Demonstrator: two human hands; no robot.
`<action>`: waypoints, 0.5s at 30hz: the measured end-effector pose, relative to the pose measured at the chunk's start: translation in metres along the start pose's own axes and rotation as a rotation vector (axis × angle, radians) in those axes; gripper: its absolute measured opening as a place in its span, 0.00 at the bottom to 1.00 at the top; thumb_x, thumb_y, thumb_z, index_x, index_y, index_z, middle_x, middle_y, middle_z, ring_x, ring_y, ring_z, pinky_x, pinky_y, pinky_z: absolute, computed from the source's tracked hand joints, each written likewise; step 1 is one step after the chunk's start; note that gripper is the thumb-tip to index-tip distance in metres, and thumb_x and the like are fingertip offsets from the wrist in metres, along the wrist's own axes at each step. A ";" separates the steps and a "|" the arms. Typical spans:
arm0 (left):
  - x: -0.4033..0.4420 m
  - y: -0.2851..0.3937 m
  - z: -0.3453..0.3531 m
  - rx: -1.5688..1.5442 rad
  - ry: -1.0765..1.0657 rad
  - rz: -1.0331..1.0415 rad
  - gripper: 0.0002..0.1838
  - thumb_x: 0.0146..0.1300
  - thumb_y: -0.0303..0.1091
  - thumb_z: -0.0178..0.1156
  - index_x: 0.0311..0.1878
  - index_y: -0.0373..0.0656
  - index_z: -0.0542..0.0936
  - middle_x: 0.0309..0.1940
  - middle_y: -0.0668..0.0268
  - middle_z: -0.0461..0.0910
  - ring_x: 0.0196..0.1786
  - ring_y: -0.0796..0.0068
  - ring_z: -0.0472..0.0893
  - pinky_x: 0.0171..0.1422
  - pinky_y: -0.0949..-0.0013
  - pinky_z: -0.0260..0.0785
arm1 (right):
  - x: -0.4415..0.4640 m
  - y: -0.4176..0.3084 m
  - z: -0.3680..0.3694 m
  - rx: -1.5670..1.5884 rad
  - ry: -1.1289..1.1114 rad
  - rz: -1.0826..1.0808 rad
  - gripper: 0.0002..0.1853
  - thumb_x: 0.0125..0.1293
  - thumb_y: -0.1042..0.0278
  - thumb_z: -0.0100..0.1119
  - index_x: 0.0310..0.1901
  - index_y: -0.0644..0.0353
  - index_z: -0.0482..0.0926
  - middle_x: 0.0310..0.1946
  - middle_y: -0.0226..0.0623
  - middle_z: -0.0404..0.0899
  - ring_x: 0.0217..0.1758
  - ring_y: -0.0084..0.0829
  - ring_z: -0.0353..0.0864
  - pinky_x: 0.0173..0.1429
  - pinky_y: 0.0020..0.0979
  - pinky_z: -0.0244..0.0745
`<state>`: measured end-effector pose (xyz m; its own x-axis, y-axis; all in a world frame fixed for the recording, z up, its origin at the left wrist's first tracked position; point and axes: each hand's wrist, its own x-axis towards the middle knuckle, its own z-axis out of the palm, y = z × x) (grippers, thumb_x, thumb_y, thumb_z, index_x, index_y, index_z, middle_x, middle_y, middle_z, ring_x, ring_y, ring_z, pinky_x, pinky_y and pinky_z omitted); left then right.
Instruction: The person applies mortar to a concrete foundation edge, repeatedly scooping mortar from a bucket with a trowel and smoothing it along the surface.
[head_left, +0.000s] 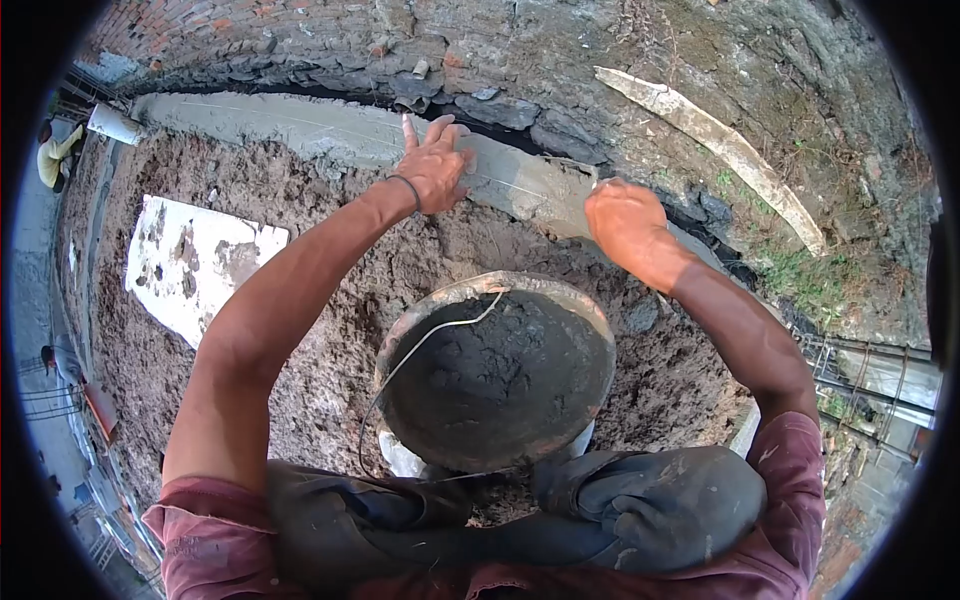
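soil ground (325, 410); round basin (450, 293) holds dark grey mortar (490, 365).

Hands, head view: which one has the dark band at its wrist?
The left hand: a dark band circles its wrist; the right hand's wrist is bare.

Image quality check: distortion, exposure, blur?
Head view: strong fisheye, black corners, cement ledge appears bowed; head view: white board bright, nearly washed out in places, mortar dark but textured; head view: left hand and right hand fairly sharp, no obvious motion blur.
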<state>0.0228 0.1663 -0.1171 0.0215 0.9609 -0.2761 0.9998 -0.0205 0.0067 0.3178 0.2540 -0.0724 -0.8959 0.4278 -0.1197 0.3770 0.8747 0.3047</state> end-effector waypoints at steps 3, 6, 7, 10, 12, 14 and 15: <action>0.001 0.000 0.002 0.001 0.021 0.002 0.25 0.65 0.50 0.69 0.61 0.49 0.80 0.77 0.47 0.58 0.85 0.42 0.46 0.80 0.16 0.34 | -0.038 0.028 0.021 -0.009 -0.062 0.036 0.07 0.53 0.73 0.63 0.24 0.51 0.89 0.27 0.38 0.88 0.39 0.35 0.89 0.41 0.29 0.82; 0.000 0.000 0.001 0.000 0.016 0.012 0.25 0.64 0.50 0.70 0.60 0.48 0.80 0.77 0.45 0.58 0.85 0.42 0.46 0.79 0.15 0.35 | -0.075 0.041 0.020 -0.053 -0.213 0.081 0.07 0.58 0.73 0.63 0.29 0.52 0.90 0.32 0.39 0.90 0.42 0.34 0.89 0.47 0.30 0.83; 0.000 0.002 -0.001 0.009 0.025 0.006 0.25 0.63 0.50 0.71 0.60 0.49 0.80 0.76 0.45 0.59 0.85 0.42 0.46 0.79 0.14 0.35 | -0.086 0.045 0.017 -0.074 -0.329 0.090 0.07 0.60 0.72 0.63 0.33 0.53 0.91 0.35 0.40 0.90 0.43 0.35 0.89 0.50 0.31 0.84; -0.001 0.005 -0.015 -0.021 -0.071 -0.001 0.27 0.64 0.48 0.69 0.63 0.47 0.79 0.79 0.43 0.57 0.85 0.41 0.46 0.77 0.11 0.31 | -0.115 0.050 0.001 -0.087 -0.435 0.264 0.08 0.64 0.71 0.62 0.40 0.56 0.91 0.42 0.42 0.90 0.46 0.35 0.89 0.53 0.33 0.84; 0.000 0.003 -0.007 -0.016 -0.041 0.006 0.27 0.63 0.47 0.70 0.62 0.47 0.80 0.79 0.42 0.57 0.85 0.41 0.46 0.76 0.11 0.32 | -0.134 0.067 0.011 -0.084 -0.469 0.271 0.10 0.63 0.72 0.63 0.43 0.59 0.90 0.45 0.43 0.90 0.49 0.37 0.90 0.55 0.34 0.84; -0.001 0.001 -0.003 0.007 0.029 0.012 0.24 0.63 0.48 0.71 0.59 0.50 0.80 0.75 0.45 0.60 0.85 0.42 0.47 0.78 0.13 0.36 | -0.147 0.081 0.011 -0.076 -0.567 0.367 0.09 0.62 0.74 0.62 0.41 0.60 0.89 0.45 0.44 0.90 0.51 0.38 0.91 0.55 0.34 0.84; -0.002 0.001 -0.004 0.009 0.030 0.006 0.24 0.63 0.48 0.71 0.59 0.50 0.80 0.75 0.45 0.60 0.85 0.42 0.47 0.78 0.13 0.36 | -0.152 0.087 0.009 -0.076 -0.563 0.363 0.09 0.62 0.74 0.62 0.41 0.60 0.89 0.45 0.44 0.90 0.51 0.38 0.91 0.55 0.34 0.84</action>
<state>0.0234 0.1657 -0.1129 0.0277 0.9686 -0.2471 0.9996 -0.0286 0.0000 0.4887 0.2675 -0.0357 -0.4487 0.7633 -0.4647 0.5949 0.6432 0.4821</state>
